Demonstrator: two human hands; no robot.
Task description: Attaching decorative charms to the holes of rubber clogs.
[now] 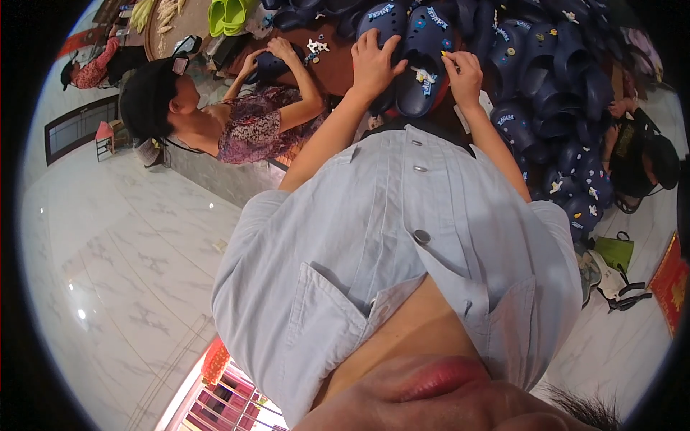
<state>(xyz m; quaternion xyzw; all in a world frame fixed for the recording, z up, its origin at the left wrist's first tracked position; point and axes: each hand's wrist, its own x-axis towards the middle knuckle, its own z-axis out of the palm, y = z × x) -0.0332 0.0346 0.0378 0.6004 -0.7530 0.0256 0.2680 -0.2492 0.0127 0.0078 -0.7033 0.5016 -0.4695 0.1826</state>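
Note:
A pair of dark blue clogs lies in front of me, the left clog [383,20] beside the right clog [429,36]. My left hand [374,70] rests on the left clog with its fingers spread and its thumb toward the right one. Close to the right clog's outer edge, my right hand [466,77] pinches a small yellow charm [444,53] between thumb and fingertips. A white charm with blue lettering [424,77] shows at the right clog's opening. Other small charms dot the clog's upper.
Many dark blue clogs [550,79] are heaped to my right. At my left, a co-worker in a black cap [151,97] handles another clog [270,66] near white charms [317,47]. Lime green clogs [228,16] stand farther back. Another person [647,158] sits at the far right.

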